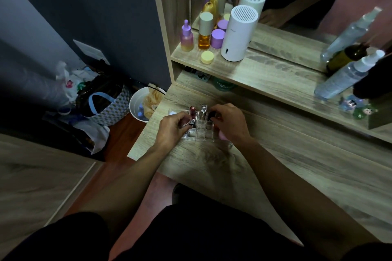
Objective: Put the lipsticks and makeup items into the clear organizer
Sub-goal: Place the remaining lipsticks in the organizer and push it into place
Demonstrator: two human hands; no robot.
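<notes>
Looking down from the head camera, the clear organizer (199, 128) stands on the wooden desk (275, 165) between both hands. Two tubes, a dark red lipstick (192, 110) and a clear-capped one (204, 110), already stand upright in its back slots; several front slots seem empty, so I judge the work partly done. The left hand (172, 128) pinches a small lipstick (192, 122) over a slot. The right hand (230, 124) closes around a dark round item (212, 115), with something pink (222, 135) under its palm.

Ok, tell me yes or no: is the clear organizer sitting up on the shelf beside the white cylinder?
No, the clear organizer sits on the lower desk surface between both hands.
</notes>
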